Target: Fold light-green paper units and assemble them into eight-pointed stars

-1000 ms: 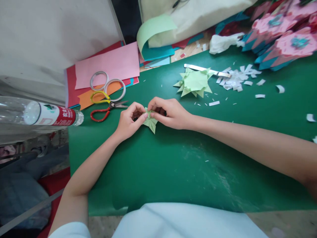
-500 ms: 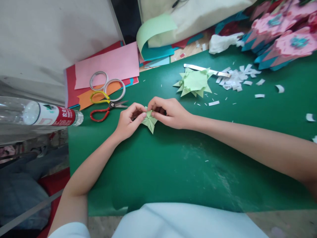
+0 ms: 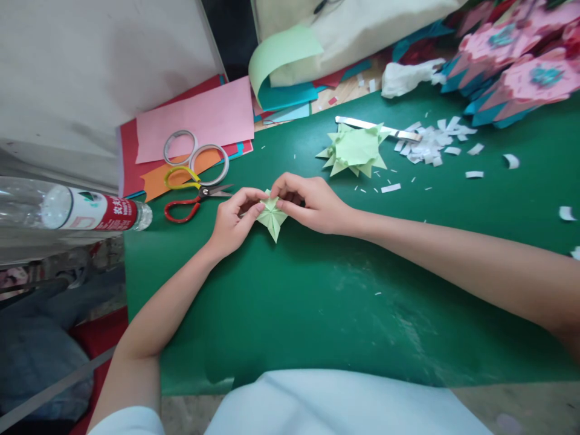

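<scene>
Between my hands is a small light-green folded paper piece [image 3: 272,221], its creased points facing me and its far part partly hidden by fingers. My left hand [image 3: 235,222] pinches its left side between thumb and fingertips. On the opposite side, my right hand [image 3: 312,202] grips the upper right edge, thumb and fingers closed. Just left of my left hand lie scissors [image 3: 199,192] with one yellow and one red handle loop, blades parted a little. Beyond my right hand sits a stack of light-green folded paper stars [image 3: 356,150].
Two tape rolls [image 3: 209,164] rest by pink paper [image 3: 199,121] and an orange strip [image 3: 179,175]. White paper scraps [image 3: 428,145] lie near a silver strip-like tool [image 3: 380,127]. Pink paper flowers [image 3: 539,78] fill the far right corner. A plastic bottle [image 3: 99,208] is at the left edge.
The folded paper has tilted slightly, its near point shifting a little left and showing more of its creased face. Both hands keep their hold almost in place.
</scene>
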Tool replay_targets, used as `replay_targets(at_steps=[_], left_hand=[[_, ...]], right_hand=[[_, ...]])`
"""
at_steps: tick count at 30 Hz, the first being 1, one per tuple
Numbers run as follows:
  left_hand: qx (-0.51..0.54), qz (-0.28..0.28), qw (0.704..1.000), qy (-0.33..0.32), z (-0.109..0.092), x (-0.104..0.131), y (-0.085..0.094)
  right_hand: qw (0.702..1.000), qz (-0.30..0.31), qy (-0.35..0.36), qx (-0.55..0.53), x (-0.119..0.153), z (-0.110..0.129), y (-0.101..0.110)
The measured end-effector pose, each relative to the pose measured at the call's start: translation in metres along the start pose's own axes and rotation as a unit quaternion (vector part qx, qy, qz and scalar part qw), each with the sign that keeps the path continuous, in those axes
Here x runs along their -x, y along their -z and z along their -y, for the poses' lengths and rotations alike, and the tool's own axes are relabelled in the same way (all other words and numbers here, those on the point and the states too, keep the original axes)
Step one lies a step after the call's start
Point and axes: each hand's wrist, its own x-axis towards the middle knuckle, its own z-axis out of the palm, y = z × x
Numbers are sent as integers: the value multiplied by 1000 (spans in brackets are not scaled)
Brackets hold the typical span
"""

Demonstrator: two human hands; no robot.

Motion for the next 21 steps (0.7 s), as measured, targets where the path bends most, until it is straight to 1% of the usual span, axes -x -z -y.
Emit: replay_targets(at_steps=[5, 21], left_hand=[[-17, -16, 1000, 0, 1, 0, -1], [-17, -21, 1000, -14, 0, 0, -1]], right_hand=[[1000, -1, -6, -9, 0, 0, 0], [1000, -4, -1, -3, 0, 0, -1]])
